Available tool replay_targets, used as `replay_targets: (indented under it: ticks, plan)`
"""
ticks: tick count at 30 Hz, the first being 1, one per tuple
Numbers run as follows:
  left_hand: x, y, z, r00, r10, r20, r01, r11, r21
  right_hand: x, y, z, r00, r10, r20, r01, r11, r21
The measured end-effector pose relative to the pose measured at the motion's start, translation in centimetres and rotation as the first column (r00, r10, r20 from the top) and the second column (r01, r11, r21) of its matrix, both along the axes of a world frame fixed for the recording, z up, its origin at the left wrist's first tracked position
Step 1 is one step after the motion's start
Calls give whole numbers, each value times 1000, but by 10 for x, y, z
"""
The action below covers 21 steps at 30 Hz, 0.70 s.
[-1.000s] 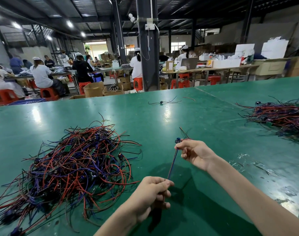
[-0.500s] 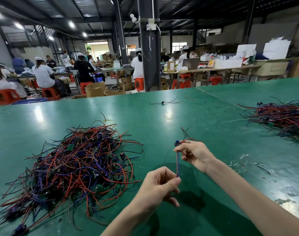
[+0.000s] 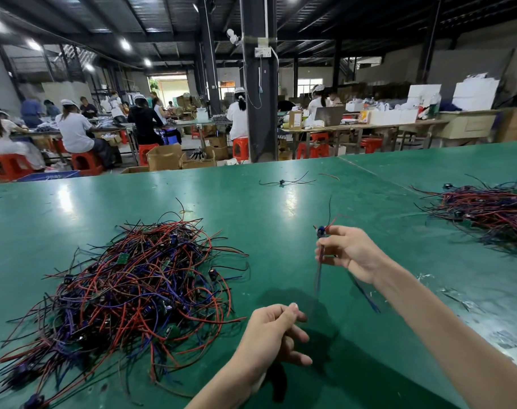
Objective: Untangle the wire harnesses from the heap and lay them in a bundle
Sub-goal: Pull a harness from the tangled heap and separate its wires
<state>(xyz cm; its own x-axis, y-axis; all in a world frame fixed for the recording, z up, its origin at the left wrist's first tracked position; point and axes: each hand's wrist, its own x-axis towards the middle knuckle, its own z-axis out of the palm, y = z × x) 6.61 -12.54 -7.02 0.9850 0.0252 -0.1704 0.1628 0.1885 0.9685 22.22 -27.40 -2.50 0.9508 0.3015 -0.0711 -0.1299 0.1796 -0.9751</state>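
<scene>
The heap (image 3: 133, 290) of red, blue and black wire harnesses lies tangled on the green table (image 3: 251, 208). Just right of the heap and raised off the tabletop, the right hand (image 3: 351, 253) holds one wire harness (image 3: 318, 273) clear of the tangle. Its thumb and curled fingers are clamped on the harness just below the blue connector (image 3: 320, 231). Short red and black leads stick up above the hand, and the long wires hang down, blurred.

To the heap's lower right, the left hand (image 3: 269, 332) has thumb and forefinger tip pressed together and the other fingers loosely spread. Whether the hanging wire is caught in that pinch cannot be told.

Far right of the heap, well apart from it, lies the bundle (image 3: 493, 214), its wires running roughly one way. Beyond the heap, toward the table's far edge, a stray harness (image 3: 282, 182) lies alone. Past that edge stand cardboard boxes (image 3: 163, 157); any print on them is too small to read.
</scene>
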Motion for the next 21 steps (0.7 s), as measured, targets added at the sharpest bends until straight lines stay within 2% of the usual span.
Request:
replay_targets:
  ticks: [4, 7, 9, 15, 21]
  plan:
    - [3, 1, 1, 999, 15, -35, -17, 999, -50, 24, -23, 30, 997, 82, 12, -77, 971, -227]
    - [3, 2, 0, 999, 7, -42, -9, 999, -41, 39, -33, 25, 999, 34, -3, -31, 884, -466]
    - [2, 3, 0, 999, 0, -42, -1, 999, -32, 47, -38, 12, 1000, -9, -11, 1, 824, -566]
    - [5, 7, -2, 999, -1, -48, -1, 1000, -21, 62, -43, -20, 987, -154, 40, 139, 712, -688]
    - [5, 8, -3, 998, -12, -55, 12, 1000, 11, 67, -45, -32, 975, -176, 134, 214, 604, -768]
